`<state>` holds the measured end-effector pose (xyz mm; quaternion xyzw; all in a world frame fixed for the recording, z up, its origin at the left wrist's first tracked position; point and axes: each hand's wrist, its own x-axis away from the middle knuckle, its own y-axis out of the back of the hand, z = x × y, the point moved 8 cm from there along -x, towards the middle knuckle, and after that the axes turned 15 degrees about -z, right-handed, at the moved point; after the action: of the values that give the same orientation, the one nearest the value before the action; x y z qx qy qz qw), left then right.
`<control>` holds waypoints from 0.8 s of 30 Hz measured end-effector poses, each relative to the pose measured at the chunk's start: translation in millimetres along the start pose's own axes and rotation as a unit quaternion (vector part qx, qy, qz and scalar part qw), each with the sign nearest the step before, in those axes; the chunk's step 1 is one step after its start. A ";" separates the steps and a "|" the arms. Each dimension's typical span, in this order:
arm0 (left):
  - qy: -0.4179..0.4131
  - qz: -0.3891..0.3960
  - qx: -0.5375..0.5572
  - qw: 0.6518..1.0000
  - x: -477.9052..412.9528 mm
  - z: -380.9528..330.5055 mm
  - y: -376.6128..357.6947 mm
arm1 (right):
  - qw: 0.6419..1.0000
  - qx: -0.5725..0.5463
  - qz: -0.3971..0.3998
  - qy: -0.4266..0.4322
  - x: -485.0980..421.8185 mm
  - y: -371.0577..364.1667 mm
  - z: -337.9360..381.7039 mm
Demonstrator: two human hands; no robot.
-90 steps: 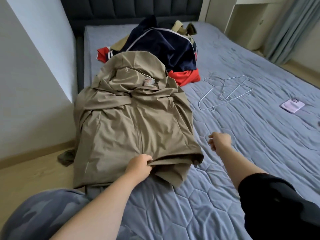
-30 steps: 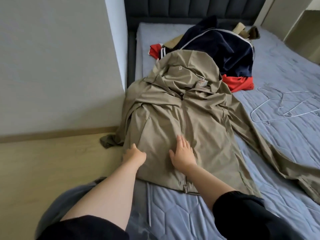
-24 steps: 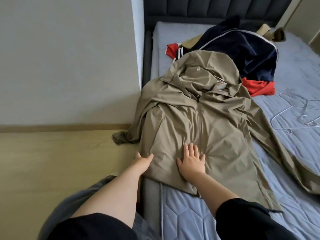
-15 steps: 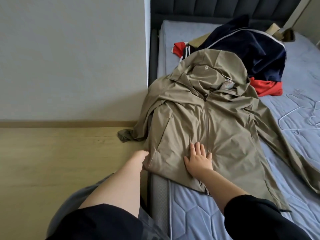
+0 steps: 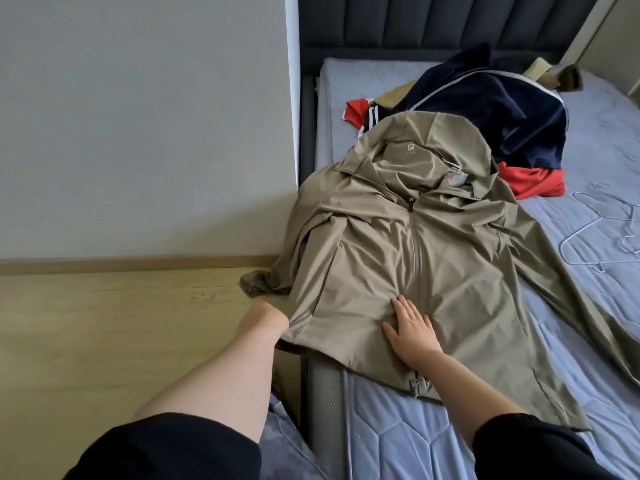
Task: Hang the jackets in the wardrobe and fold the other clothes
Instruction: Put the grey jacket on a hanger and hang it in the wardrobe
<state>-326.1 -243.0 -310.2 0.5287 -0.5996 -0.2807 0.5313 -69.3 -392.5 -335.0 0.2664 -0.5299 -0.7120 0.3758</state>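
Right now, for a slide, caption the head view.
Right hand presses khaki hooded jacket flat on bed; left hand tucked under its side.

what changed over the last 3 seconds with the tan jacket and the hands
The tan jacket, folded up at its hem before, now lies spread flat, one sleeve stretched rightward across the bed. The right hand, earlier fisted off it, now presses flat on its front. The left hand shifted to the jacket's left edge, fingers hidden. Clothes pile and wire hangers stayed put.
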 end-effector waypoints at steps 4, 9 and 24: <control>-0.017 -0.095 -0.035 0.995 -1.8 -6.2 16.9 | 1.000 0.002 -0.001 0.010 0.5 1.4 0.0; -0.311 -0.169 0.104 0.930 40.4 -95.9 18.9 | 0.999 -0.004 -0.008 0.041 0.8 8.1 -1.5; -0.560 0.007 0.120 0.820 165.8 -264.4 -97.4 | 0.769 -0.429 -0.237 -0.410 -5.3 80.9 -186.3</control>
<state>-26.0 -365.6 -267.8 0.3358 -0.8263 -0.4505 0.0382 99.1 -504.0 -313.1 -0.1225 -0.1929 -0.9734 0.0175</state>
